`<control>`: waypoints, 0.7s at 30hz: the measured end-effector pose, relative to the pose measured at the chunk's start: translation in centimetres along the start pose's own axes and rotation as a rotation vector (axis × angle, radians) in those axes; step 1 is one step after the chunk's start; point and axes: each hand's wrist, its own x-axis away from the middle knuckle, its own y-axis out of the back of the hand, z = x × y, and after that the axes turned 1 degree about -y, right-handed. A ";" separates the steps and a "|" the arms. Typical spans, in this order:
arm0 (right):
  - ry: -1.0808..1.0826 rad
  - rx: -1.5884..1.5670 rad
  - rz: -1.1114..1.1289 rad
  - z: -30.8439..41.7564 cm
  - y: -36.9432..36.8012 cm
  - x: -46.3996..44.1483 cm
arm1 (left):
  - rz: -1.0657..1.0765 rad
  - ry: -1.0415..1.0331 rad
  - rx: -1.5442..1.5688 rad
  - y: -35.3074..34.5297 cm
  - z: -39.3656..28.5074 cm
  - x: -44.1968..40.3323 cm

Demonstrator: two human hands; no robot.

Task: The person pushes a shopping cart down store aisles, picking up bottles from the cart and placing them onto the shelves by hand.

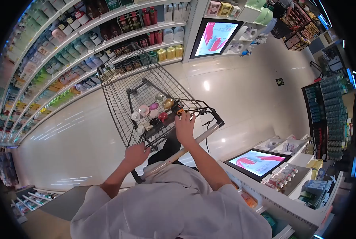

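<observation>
**Busy at the near end of a cart**

Faces shelves [193, 24] packed with bottles, at the left and ahead; stands on glossy, pale floor [225, 81]; has a wire cart [116, 91] directly in front, one lit screen [215, 38] beyond it and another [259, 164] at the right; crosses above the handle [174, 156] with the right forearm; rests the left hand [137, 154] at the near left rim, fingers bent; cannot tell if gripping the wire; reaches the right hand [185, 128] to the near right corner, fingers slightly apart, tips at a black-and-orange thing [178, 107]; cannot tell if pinching it; has round items [154, 113] clustered inside the cart, just left of that thing.

Looks like a step of handling the black-and-orange thing, probably while steadying the cart; calls, in any next move, for a sure fingertip hold there and light pressure at the left, lest the cart roll.
</observation>
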 end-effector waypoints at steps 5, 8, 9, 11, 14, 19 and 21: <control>0.148 -0.117 -0.017 -3.0 -0.1 -4.7 | -0.183 0.088 0.293 -0.6 -0.8 -10.1; 0.225 -0.152 0.018 -5.0 -0.3 -8.3 | -0.162 0.066 0.391 -3.5 -0.2 -18.0; 0.254 -0.165 0.032 -5.6 0.0 -9.4 | -0.142 0.053 0.409 -4.6 -0.2 -20.1; 0.307 -0.218 0.042 -6.7 0.6 -11.7 | -0.091 0.099 0.409 -6.5 -0.5 -24.2; 0.368 -0.252 0.043 -8.5 0.8 -15.2 | -0.122 0.209 0.392 -7.7 -1.3 -30.7; 0.400 -0.303 0.075 -11.9 2.4 -20.1 | 0.045 0.486 0.376 -9.3 -1.7 -38.4; 0.433 -0.315 0.052 -13.1 3.4 -22.0 | 0.086 0.554 0.386 -9.0 -2.1 -40.2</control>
